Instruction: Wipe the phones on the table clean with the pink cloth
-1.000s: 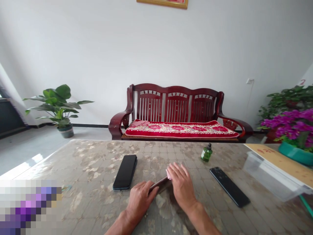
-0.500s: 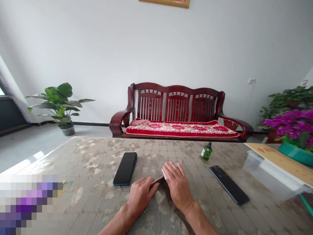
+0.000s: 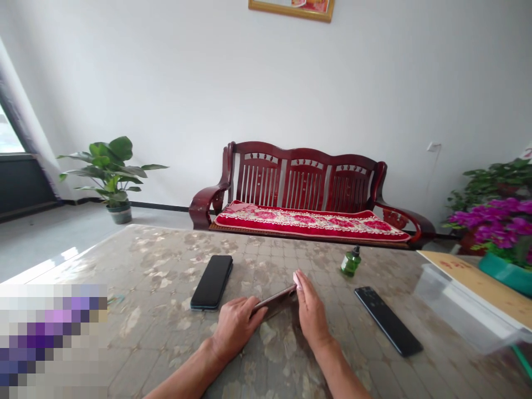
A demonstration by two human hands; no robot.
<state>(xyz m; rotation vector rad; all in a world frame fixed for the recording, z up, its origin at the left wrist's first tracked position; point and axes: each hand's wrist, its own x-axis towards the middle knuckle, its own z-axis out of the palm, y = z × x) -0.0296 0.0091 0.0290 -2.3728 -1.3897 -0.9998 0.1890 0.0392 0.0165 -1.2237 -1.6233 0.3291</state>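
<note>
My left hand (image 3: 236,327) is closed round the near-left end of a thin, dark smartphone (image 3: 275,306), which is tilted just above the patterned table. At the phone's far-right end is my right hand (image 3: 312,317), turned on its side with the fingers together. A small pale piece, like a wipe (image 3: 296,279), shows at those fingertips, against the phone's edge; most of it is hidden by the fingers. Left of my hands lies a black phone (image 3: 211,281), screen up. Another dark phone (image 3: 388,320) lies on the right, its camera side up.
A green pump bottle (image 3: 351,262) stands beyond the right-hand phone. At the table's right are a clear plastic box (image 3: 461,310) with a tan board on top and a teal pot (image 3: 505,274) of purple flowers. A wooden bench (image 3: 305,177) stands behind the table (image 3: 166,332).
My right hand has shifted toward the phone's far-right end and turned on its side, uncovering more of the phone. My left hand keeps its grip. The view has tilted slightly.
</note>
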